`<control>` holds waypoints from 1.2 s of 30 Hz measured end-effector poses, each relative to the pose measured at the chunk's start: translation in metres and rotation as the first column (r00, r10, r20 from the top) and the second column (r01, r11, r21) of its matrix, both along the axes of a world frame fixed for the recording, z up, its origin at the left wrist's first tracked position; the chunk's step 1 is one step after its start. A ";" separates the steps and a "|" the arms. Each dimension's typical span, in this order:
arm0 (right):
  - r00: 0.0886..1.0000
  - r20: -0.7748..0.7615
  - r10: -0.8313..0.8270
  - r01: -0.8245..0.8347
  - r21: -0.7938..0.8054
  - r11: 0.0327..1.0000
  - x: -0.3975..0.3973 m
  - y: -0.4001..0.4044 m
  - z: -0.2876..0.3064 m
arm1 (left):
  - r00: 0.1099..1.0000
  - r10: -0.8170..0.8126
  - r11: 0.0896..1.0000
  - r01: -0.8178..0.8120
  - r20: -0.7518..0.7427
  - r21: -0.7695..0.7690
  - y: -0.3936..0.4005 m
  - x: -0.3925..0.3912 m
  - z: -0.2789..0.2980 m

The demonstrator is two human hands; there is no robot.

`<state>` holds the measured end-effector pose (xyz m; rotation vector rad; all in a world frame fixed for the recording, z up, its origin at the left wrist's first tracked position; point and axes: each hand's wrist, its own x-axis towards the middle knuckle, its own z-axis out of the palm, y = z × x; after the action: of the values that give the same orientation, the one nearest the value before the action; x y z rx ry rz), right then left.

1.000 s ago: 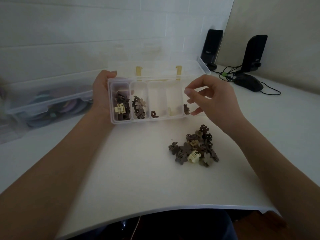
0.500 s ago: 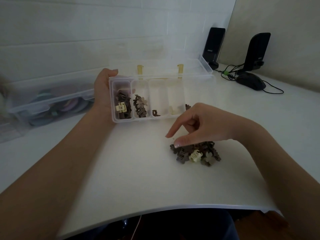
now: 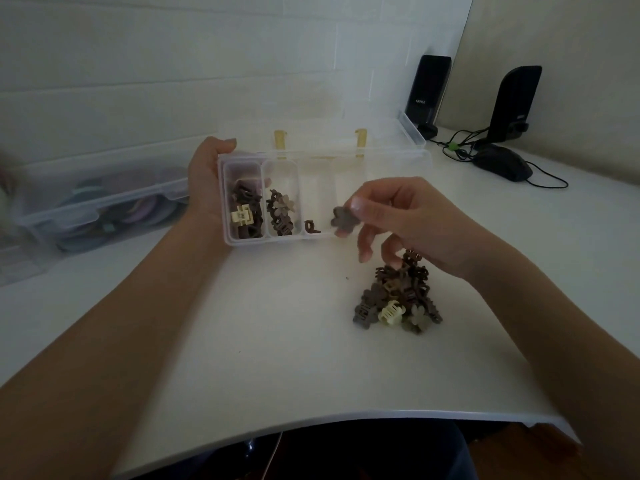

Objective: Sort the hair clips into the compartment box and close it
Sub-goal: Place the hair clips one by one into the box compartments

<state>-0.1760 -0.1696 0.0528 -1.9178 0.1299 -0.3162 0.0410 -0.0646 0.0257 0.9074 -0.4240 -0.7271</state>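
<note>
Fingers first: the left hand [image 3: 207, 181] grips the left end of the open compartment box [image 3: 325, 157], while the right hand [image 3: 408, 220] pinches a brown flower clip [image 3: 343, 220] just over its near edge. I'd drop it with the matching flower clips [image 3: 281, 216], second compartment, before going back to the pile [image 3: 398, 299] on the table.
</note>
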 end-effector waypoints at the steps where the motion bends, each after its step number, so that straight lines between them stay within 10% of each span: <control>1: 1.000 -0.002 -0.005 0.005 0.059 0.998 0.000 -0.001 0.000 | 1.000 0.011 1.000 -0.011 -0.011 -0.001 -0.001 0.001 -0.001; 10: 0.998 -0.012 -0.060 0.062 0.169 0.984 0.004 -0.002 -0.004 | 0.999 0.026 1.000 -0.026 -0.042 0.001 -0.001 0.000 0.001; 19: 0.813 0.310 -0.493 0.492 0.085 0.866 0.001 -0.016 0.000 | 0.999 0.014 0.994 -0.017 -0.029 -0.108 0.000 -0.010 0.005; 28: 0.800 0.444 -0.404 0.519 -0.174 0.837 0.008 -0.008 -0.009 | 0.999 0.022 0.996 -0.025 -0.027 -0.087 0.001 -0.010 0.006; 36: 0.826 0.562 0.053 0.519 -0.793 0.319 0.062 0.017 -0.006 | 0.992 -0.095 0.993 0.089 -0.078 -0.082 0.003 -0.023 0.011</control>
<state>-0.1145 -0.1525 0.0472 -2.8946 -0.1689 -1.3666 0.0179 -0.0615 0.0367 0.7852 -0.4212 -0.8234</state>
